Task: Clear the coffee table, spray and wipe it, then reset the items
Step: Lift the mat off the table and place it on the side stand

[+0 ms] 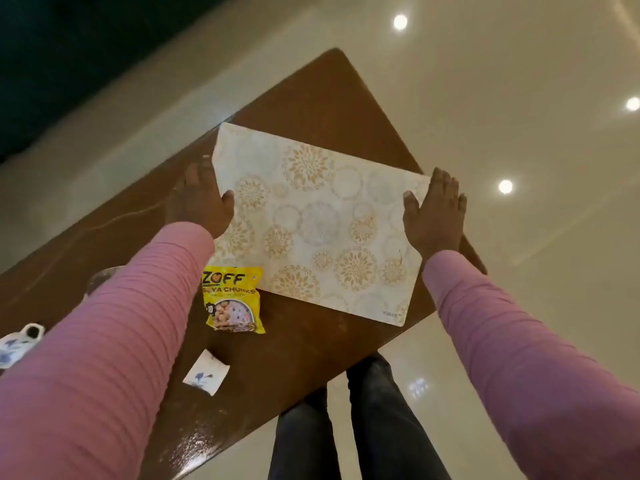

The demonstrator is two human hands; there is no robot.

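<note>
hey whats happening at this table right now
A person in pink sleeves has both hands on a patterned placemat lying on the brown coffee table, the left hand at one short edge, the right hand at the other. A yellow snack packet lies beside the mat's near corner, with a small white packet closer in.

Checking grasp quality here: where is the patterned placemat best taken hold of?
By its two short edges, one from each side, as the left hand and right hand sit now. The placemat is thin, wide and flat on the table; the yellow snack packet overlaps its near corner.
</note>
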